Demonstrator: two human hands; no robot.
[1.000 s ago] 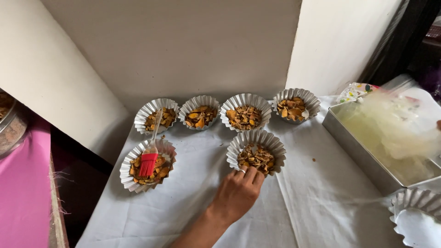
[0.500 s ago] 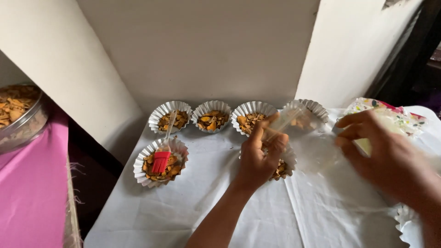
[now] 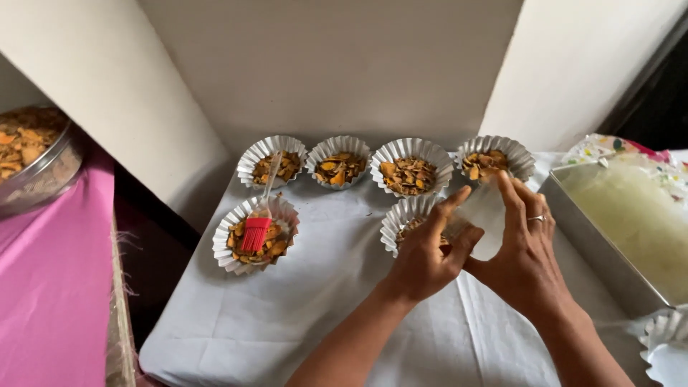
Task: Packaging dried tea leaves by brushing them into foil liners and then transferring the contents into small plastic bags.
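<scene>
My left hand [image 3: 424,252] and my right hand [image 3: 524,252] are side by side, both pinching a thin translucent sheet [image 3: 484,212]. The sheet hangs over the right side of a fluted metal cup [image 3: 403,217] of orange-brown flakes, which my hands partly hide. My right hand wears a ring. Behind stand more flake-filled fluted cups in a row, from the leftmost cup [image 3: 271,160] to the rightmost cup [image 3: 496,155]. At the front left, another filled cup [image 3: 231,252] has a red silicone brush [image 3: 255,233] lying in it.
A steel tray [image 3: 582,228] with pale translucent sheets sits at the right, a patterned wrapper behind it. An empty fluted cup [image 3: 665,335] is at the bottom right. A steel bowl of flakes [image 3: 44,170] rests on pink cloth at the left. White walls close the back.
My right hand came in from the tray side with a translucent sheet. My left hand lifted off the front cup's rim, and both hands now hold the sheet over that cup.
</scene>
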